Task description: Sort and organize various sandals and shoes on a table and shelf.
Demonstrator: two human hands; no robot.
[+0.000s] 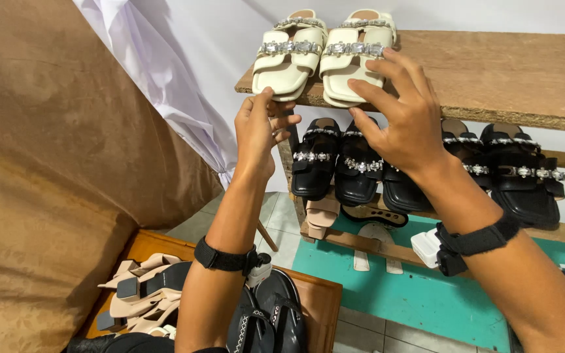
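A pair of cream slide sandals with jewelled straps stands on the top wooden shelf: the left sandal and the right sandal. My left hand touches the toe of the left sandal from below the shelf edge, fingers curled. My right hand rests with spread fingers on the toe of the right sandal. Both wrists wear black bands.
The shelf below holds several black jewelled sandals, with beige heeled shoes under them. A wooden box at lower left contains beige heels and black sandals. A brown curtain hangs left. Teal surface lies below the shelves.
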